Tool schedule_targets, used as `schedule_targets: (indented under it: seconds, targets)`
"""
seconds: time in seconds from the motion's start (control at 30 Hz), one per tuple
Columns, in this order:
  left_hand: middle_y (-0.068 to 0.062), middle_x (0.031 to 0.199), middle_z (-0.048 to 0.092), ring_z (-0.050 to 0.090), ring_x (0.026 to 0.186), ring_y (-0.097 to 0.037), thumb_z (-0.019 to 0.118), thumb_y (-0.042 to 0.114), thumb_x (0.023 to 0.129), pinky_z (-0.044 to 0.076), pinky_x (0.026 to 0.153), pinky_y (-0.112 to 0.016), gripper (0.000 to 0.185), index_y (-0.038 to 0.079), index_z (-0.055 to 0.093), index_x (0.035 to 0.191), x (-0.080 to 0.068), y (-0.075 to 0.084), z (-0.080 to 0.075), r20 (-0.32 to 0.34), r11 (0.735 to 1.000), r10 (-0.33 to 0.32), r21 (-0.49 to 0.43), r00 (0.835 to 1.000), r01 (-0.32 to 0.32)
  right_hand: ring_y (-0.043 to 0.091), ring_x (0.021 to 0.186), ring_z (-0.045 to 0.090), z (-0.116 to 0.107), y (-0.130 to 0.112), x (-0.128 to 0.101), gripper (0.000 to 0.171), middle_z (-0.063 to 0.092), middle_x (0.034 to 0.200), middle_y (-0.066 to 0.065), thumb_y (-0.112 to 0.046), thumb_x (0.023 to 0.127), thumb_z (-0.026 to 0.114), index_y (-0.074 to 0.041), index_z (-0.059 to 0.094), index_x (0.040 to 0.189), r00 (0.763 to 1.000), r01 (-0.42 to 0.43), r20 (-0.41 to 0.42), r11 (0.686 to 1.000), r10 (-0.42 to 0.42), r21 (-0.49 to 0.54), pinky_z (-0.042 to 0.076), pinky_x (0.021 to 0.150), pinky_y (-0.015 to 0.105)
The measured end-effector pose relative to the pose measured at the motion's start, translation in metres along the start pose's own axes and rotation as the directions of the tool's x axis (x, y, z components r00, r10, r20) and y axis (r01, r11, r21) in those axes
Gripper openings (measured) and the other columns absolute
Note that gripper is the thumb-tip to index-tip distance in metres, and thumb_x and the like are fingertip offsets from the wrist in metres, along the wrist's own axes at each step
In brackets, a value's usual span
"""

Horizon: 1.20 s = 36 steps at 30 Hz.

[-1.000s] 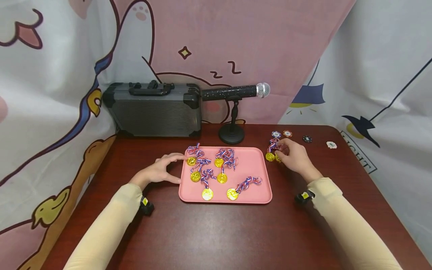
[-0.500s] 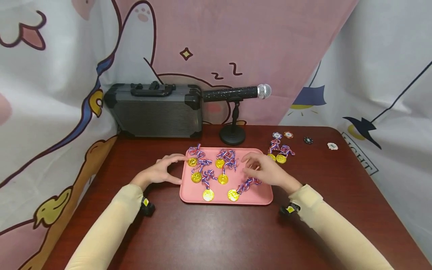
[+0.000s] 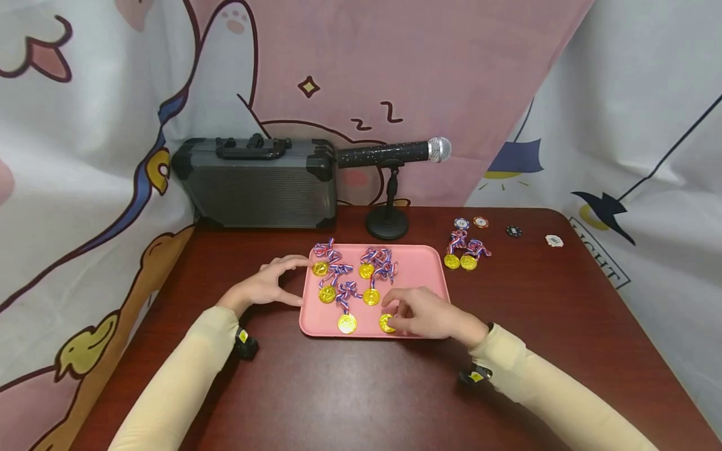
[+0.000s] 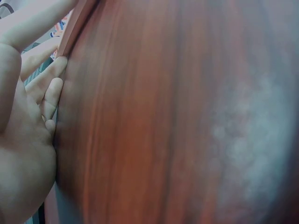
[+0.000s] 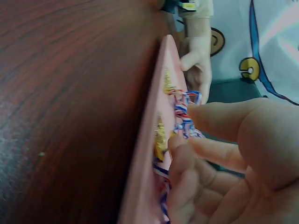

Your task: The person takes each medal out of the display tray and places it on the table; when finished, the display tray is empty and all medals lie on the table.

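A pink tray [image 3: 417, 269] holds several gold medals with bundled red, white and blue ribbons. At its left rim my left hand [image 3: 265, 282] touches the edge with spread fingers and thumb. My right hand [image 3: 431, 313] hovers over the tray's front right, its thumb and fingers bent but apart, around the front-right medal [image 3: 387, 323]. That medal's ribbon is mostly hidden under the hand in the head view. In the right wrist view the gold medal [image 5: 160, 140] lies close beside a fingertip. Two more medals [image 3: 469, 262] lie side by side on the table, right of the tray.
Several poker chips [image 3: 480, 222] lie at the back right of the dark red-brown table [image 3: 350, 394]. Behind the tray stand a dark hard case [image 3: 259, 188] and a black microphone [image 3: 389, 155] on a stand [image 3: 387, 222]. Printed cloth hangs around the table.
My right hand has let go of a medal on the table, beside another there, and moved left and nearer, over the tray's front-right medal. The left hand stays at the rim.
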<state>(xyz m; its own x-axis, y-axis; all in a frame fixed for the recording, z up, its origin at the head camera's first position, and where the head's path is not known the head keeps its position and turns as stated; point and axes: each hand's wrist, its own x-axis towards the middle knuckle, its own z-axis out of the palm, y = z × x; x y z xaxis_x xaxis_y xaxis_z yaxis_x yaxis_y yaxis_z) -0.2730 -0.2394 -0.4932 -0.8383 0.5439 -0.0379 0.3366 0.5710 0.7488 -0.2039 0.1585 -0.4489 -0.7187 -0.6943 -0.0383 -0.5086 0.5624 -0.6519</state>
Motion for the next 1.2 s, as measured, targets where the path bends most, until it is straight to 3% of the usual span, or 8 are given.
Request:
schedule_targets:
  seconds: [0.17,0.43,0.67,0.83,1.0,1.2]
  targets:
    - [-0.004,0.159,0.047,0.043,0.137,-0.034,0.095,0.041,0.075,0.019,0.110,-0.068,0.088,0.027,0.055,0.152,0.000,0.000,-0.001,0.001,1.000,-0.007,0.009,1.000,0.007,0.005,0.072,0.058,0.007,0.002,0.001,0.036,0.068,0.085,-0.006,-0.018,0.093,0.082,-0.007,0.072,0.126,1.000,0.006,0.025,0.998,-0.004,-0.065,0.050,0.066,0.025]
    - [-0.003,0.160,0.046,0.042,0.139,-0.035,0.095,0.041,0.075,0.018,0.112,-0.067,0.088,0.028,0.055,0.152,-0.002,0.003,0.000,0.002,1.000,-0.020,0.007,1.000,0.020,0.007,0.065,0.054,0.016,0.000,0.003,0.038,0.061,0.076,-0.009,-0.020,0.093,0.083,-0.010,0.070,0.127,0.997,-0.081,-0.002,0.987,0.082,-0.141,0.047,0.061,0.026]
    - [-0.003,0.160,0.045,0.041,0.139,-0.034,0.095,0.041,0.075,0.018,0.112,-0.068,0.089,0.030,0.054,0.153,-0.001,0.002,0.000,0.009,0.999,-0.033,0.005,0.999,0.033,0.011,0.074,0.053,0.013,-0.006,0.000,0.033,0.063,0.085,-0.006,-0.019,0.091,0.085,-0.016,0.066,0.119,0.997,-0.066,0.028,0.953,0.078,-0.296,0.047,0.066,0.028]
    - [-0.004,0.160,0.045,0.040,0.139,-0.034,0.095,0.040,0.075,0.019,0.112,-0.066,0.088,0.029,0.054,0.153,-0.001,0.002,0.000,0.007,0.999,-0.032,0.005,0.999,0.032,0.014,0.081,0.057,0.010,-0.013,-0.006,0.034,0.062,0.085,-0.004,-0.016,0.091,0.084,-0.021,0.062,0.117,0.991,-0.092,0.060,0.923,0.123,-0.375,0.050,0.069,0.031]
    - [-0.005,0.160,0.046,0.040,0.139,-0.035,0.095,0.039,0.075,0.018,0.112,-0.068,0.088,0.026,0.054,0.153,-0.001,0.003,0.000,0.008,1.000,-0.025,-0.005,1.000,0.025,0.018,0.085,0.057,0.007,-0.015,-0.009,0.036,0.062,0.086,-0.002,-0.012,0.089,0.085,-0.019,0.062,0.117,0.989,-0.111,0.050,0.926,0.139,-0.362,0.051,0.070,0.032]
    - [-0.006,0.159,0.047,0.041,0.139,-0.035,0.095,0.038,0.075,0.018,0.111,-0.070,0.088,0.025,0.055,0.152,0.000,-0.002,0.002,0.000,1.000,-0.008,-0.011,1.000,0.008,0.018,0.086,0.051,0.009,-0.007,-0.013,0.023,0.061,0.086,-0.003,-0.013,0.092,0.083,-0.018,0.067,0.109,0.995,-0.092,0.012,0.955,0.100,-0.283,0.046,0.066,0.028]
